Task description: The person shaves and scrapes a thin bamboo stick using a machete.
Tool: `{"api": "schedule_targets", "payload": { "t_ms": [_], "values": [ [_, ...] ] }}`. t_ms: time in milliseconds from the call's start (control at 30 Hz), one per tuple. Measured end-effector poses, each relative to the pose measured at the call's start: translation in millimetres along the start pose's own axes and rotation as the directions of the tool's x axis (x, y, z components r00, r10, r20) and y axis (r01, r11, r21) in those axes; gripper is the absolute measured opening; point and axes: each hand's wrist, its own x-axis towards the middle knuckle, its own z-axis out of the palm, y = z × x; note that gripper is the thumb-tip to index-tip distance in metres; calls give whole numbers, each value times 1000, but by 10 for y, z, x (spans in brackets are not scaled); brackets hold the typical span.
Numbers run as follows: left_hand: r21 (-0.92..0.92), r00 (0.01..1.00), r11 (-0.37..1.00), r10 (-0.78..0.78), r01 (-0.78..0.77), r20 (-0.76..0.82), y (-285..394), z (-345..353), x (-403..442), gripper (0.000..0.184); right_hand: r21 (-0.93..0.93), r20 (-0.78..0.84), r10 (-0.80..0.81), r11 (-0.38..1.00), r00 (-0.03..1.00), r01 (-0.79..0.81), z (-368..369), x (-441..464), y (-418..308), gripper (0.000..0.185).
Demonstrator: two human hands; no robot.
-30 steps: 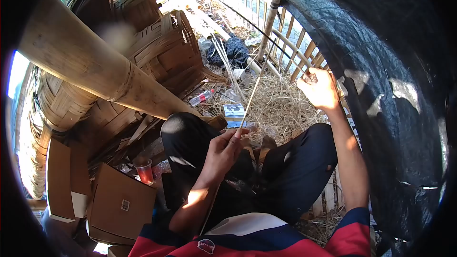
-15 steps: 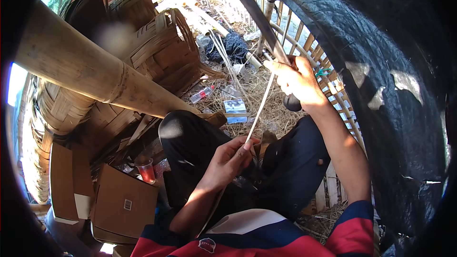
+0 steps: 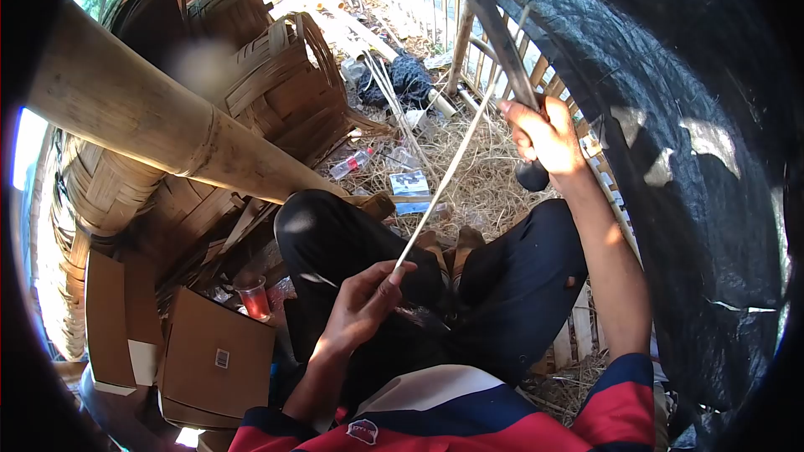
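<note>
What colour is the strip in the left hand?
The strip is pale cream, in the head view.

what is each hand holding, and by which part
The left hand pinches a thin pale strip near its lower visible end; the right hand grips a long-bladed tool by its dark handle.
</note>
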Motion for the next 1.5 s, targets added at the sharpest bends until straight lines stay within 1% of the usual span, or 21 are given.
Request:
{"api": "schedule_targets", "payload": {
  "t_ms": [67, 100, 167, 200, 233, 333, 400, 467, 533, 600, 733, 833, 900, 967, 1033, 1100, 1167, 1333, 1433, 1467, 1500],
  "values": [
    [80, 997, 997, 28, -22, -76, 68, 6, 11, 33, -113, 79, -76, 990, 994, 85, 22, -28, -24, 28],
    [80, 997, 996, 36, -30, -75, 100, 31, 27, 33, -277, 107, -174, 940, 979, 197, 21, 24, 40, 28],
    [138, 985, 990, 58, -36, -161, 142, 96, 60, 33, -257, 128, -198, 940, 972, 225, 32, -1, 116, 28],
    [137, 986, 990, 64, -42, -157, 141, 102, 75, 33, -395, 153, -299, 855, 942, 336, 44, 3, 100, 26],
    [191, 981, 979, 97, -64, -170, 128, 102, 84, 33, -362, 158, -343, 852, 926, 377, 87, -26, 29, 24],
    [302, 963, 947, 178, -112, -201, 67, 70, 90, 31, -296, 175, -281, 899, 944, 323, 98, -49, -51, 23],
    [358, 950, 924, 224, -136, -218, 24, 38, 82, 30, -72, 142, -79, 993, 987, 90, 69, -53, -97, 23],
    [554, 901, 807, 378, -207, -214, -12, 14, 79, 27, 68, 122, -102, 993, 987, 94, 71, -40, -69, 26],
    [593, 878, 768, 434, -243, -202, -37, 12, 96, 25, 141, 114, -104, 986, 988, 88, 69, -51, -88, 28],
    [630, 852, 725, 488, -278, -187, -42, 9, 99, 24, 200, 122, 17, 979, 992, -42, 36, -55, -77, 36],
    [625, 841, 724, 505, -290, -194, 20, 40, 124, 23, 188, 273, 73, 974, 959, -128, 48, -58, -28, 43],
    [644, 805, 703, 550, -301, -223, 66, 34, 159, 22, 40, 365, 68, 995, 929, -88, 97, -71, -73, 44],
    [682, 777, 666, 587, -302, -228, 61, 2, 164, 23, 82, 314, 114, 986, 942, -147, 101, -43, -159, 44],
    [763, 721, 548, 674, -342, -161, 40, -21, 164, 24, 199, 256, 60, 973, 965, -113, 66, 37, -147, 43],
    [773, 718, 536, 678, -339, -155, 61, 5, 164, 24, 205, 255, 42, 974, 966, -96, 87, 26, -172, 44],
    [780, 717, 523, 682, -344, -141, 110, 23, 189, 25, 179, 344, 117, 966, 932, -187, 136, -16, -69, 44],
    [783, 713, 521, 685, -339, -147, 174, 0, 240, 25, -54, 387, 107, 994, 916, -93, 204, -76, -109, 42],
    [781, 722, 535, 673, -324, -162, 140, 15, 197, 25, 150, 280, 39, 985, 959, -84, 175, 3, -147, 43],
    [773, 729, 539, 668, -336, -148, 215, 34, 264, 24, 9, 395, 133, 989, 909, -149, 233, -99, -126, 42],
    [765, 733, 548, 663, -339, -150, 221, 33, 282, 22, -68, 448, 112, 994, 887, -91, 223, -113, -133, 42],
    [764, 735, 547, 662, -343, -144, 208, 30, 298, 22, -57, 414, 115, 993, 903, -101, 234, -105, -137, 42]
  ]
}}
